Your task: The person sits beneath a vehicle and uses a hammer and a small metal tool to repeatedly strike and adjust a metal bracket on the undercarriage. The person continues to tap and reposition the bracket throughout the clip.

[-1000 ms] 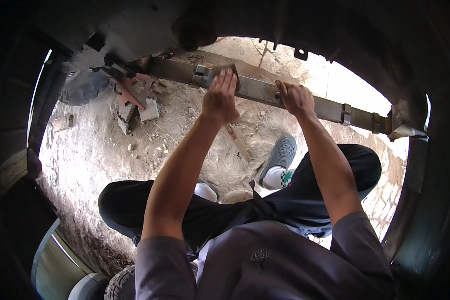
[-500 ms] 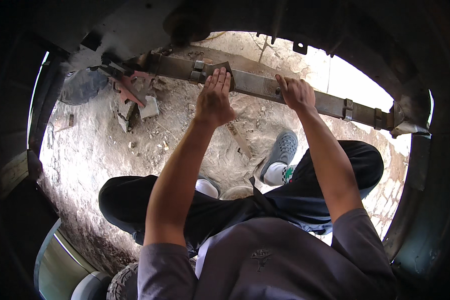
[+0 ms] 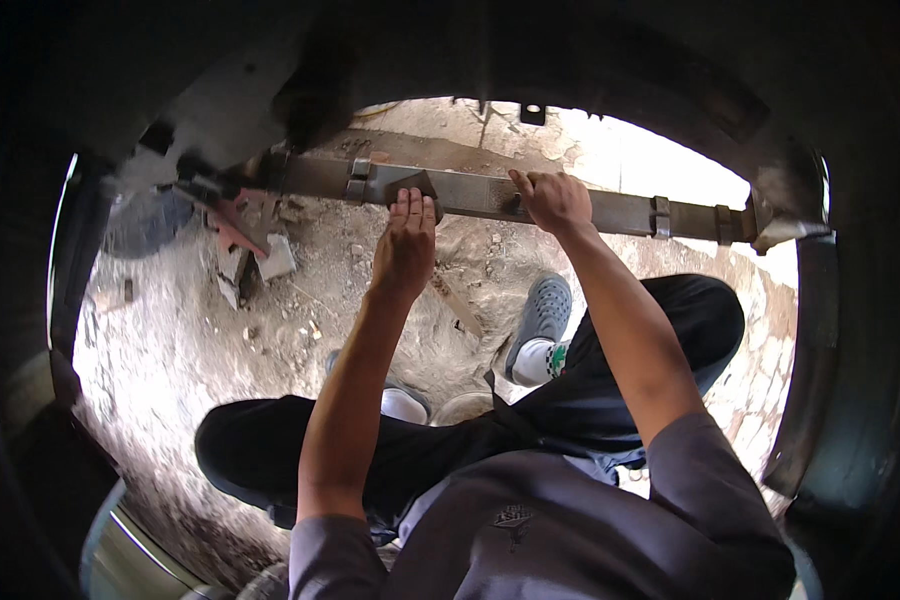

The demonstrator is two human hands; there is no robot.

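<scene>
Dark curved bodywork (image 3: 850,420) rings the whole view. Dusty ground (image 3: 170,330) below, loose bits scattered. Person seated or squatting, legs spread: grey shirt (image 3: 570,520), black trousers (image 3: 630,370).

Long metal bar (image 3: 470,195) runs crosswise in front of the person, above the ground, tilting slightly down to the right; right end at an angled bracket (image 3: 775,237).

Left hand (image 3: 407,245): left of the bar's middle, fingers straight and side by side on the dark sheet; thumb hidden, so can't tell if its grip is closed. Right hand (image 3: 558,203): grip clamped on the bar, right of the left hand, well apart from it.

Red metal stand (image 3: 235,222) near bar's left end, pale block (image 3: 278,258) just beside it. Grey clog (image 3: 545,312) on right foot; narrow strip (image 3: 455,305) on ground left of it.

Dark sheet (image 3: 412,183): against the bar under left fingertips, corner sticking up past them. Metal clip (image 3: 359,180) on bar just left of sheet; another clip (image 3: 662,217) right of right hand.
</scene>
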